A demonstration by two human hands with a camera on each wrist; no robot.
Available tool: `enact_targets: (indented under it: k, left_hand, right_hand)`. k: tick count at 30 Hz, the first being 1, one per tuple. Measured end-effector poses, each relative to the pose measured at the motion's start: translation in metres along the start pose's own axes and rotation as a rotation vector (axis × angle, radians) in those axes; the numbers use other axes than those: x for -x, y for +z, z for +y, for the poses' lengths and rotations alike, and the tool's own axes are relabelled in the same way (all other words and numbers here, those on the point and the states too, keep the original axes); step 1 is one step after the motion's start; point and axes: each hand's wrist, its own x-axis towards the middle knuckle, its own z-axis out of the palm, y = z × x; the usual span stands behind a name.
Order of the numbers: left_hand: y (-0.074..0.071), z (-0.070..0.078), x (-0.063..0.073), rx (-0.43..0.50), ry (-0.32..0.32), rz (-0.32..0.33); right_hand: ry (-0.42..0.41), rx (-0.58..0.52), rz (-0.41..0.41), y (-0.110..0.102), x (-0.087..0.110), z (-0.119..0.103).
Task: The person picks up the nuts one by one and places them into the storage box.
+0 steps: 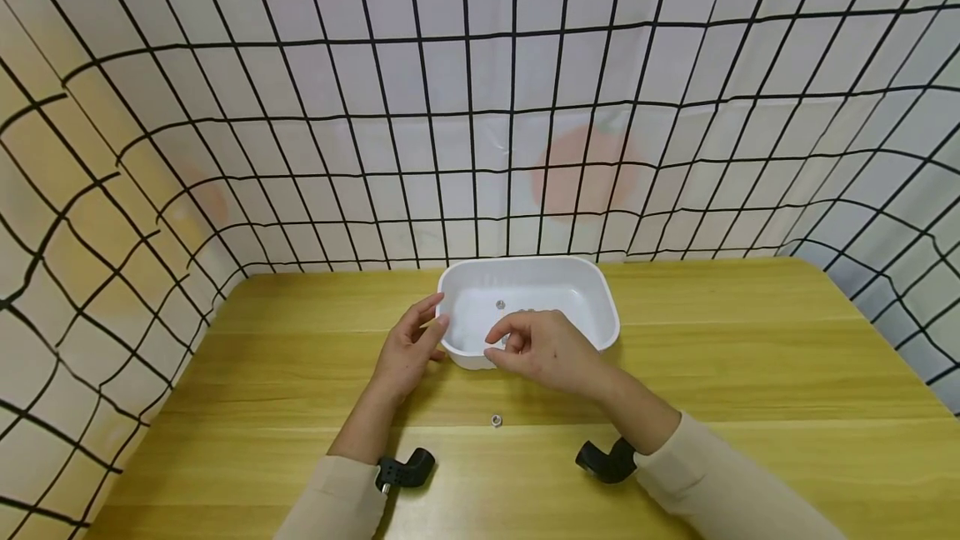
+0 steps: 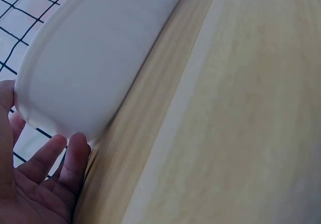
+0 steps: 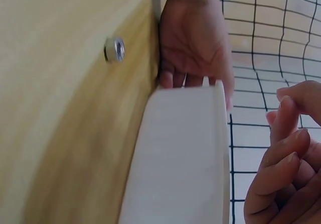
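A white plastic basin [image 1: 467, 348] stands on the wooden table with several small metal nuts inside, one of them a nut [image 1: 500, 304] near its middle. My left hand [image 1: 407, 347] is at the basin's left end, its fingertips touching the outer wall and rim. Over the near rim hovers my right hand [image 1: 547, 350], thumb and index finger bent toward each other with a small gap between the tips. In the right wrist view, nothing shows between these fingers [image 3: 287, 116]. A single nut [image 1: 497, 421] lies on the table in front of the basin.
A black wire grid [image 1: 513, 115] with pale cloth behind it closes off the back and sides. The wooden tabletop [image 1: 315, 340] extends to both sides of the basin. Each wrist wears a black camera mount, such as the left mount [image 1: 407, 468].
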Motion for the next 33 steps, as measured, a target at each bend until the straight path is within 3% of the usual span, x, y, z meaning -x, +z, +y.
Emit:
enact_targets:
  k: [10, 17, 23, 33]
  left_hand:
    - [0.000, 0.000, -0.001, 0.000, -0.013, -0.006]
    - [0.000, 0.001, -0.001, -0.009, -0.024, -0.001]
    - [-0.001, 0.001, -0.002, -0.007, -0.026, -0.005]
    - [-0.001, 0.000, -0.002, -0.010, -0.028, -0.008]
  right_hand:
    - [0.062, -0.102, -0.061, 0.015, 0.022, 0.005]
    - [0.140, -0.146, -0.108, 0.027, 0.031, 0.021]
    - [0.143, -0.174, -0.136, 0.031, 0.033, 0.034]
    - [0.108, 0.011, -0.182, 0.038, 0.035, 0.045]
